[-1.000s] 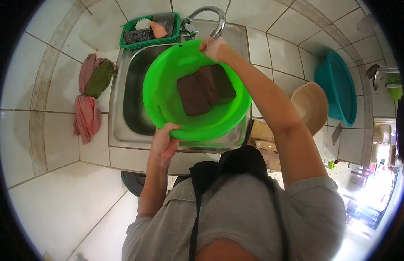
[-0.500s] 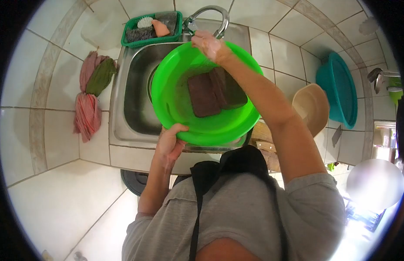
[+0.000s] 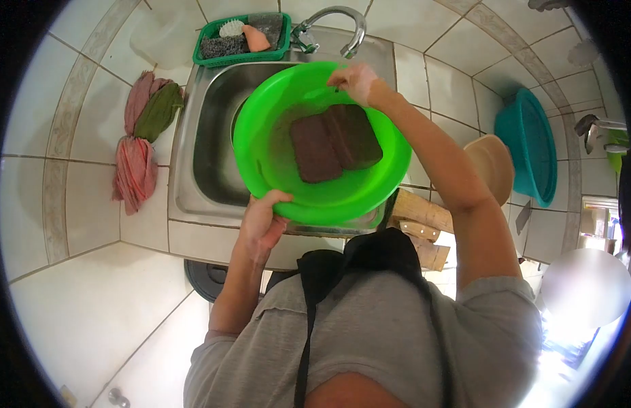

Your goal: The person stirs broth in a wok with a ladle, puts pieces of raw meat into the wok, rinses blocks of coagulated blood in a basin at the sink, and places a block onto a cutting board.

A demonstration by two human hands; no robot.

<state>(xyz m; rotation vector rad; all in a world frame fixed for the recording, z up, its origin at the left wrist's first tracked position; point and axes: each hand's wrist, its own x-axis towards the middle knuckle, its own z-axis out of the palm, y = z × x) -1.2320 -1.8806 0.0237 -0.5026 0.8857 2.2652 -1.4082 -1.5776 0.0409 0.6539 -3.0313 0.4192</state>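
A large bright green basin (image 3: pixel 261 180) stands over the right part of the steel sink. Two dark brown rectangular slabs (image 3: pixel 318 148) lie side by side in shallow, slightly cloudy water inside it; their kind is unclear. My left hand (image 3: pixel 261 221) grips the near left rim, thumb over the edge and fingers below. At the far right rim is my right hand (image 3: pixel 360 83), its fingers bent together over the basin's inside. Whether those fingers pinch anything is hidden. Behind the basin rises the chrome tap (image 3: pixel 356 34), apart from both hands.
A green tray (image 3: pixel 213 60) holding scrubbers sits at the sink's (image 3: pixel 186 166) back left corner. Pink and green cloths (image 3: pixel 140 153) hang at left. To the right are a beige bowl (image 3: pixel 493 160), a teal basin (image 3: pixel 531 149) and wooden boards (image 3: pixel 423 211) with a knife handle.
My right hand has left the tap and come toward me and right, to the basin's far rim. My left hand keeps hold of the near rim.
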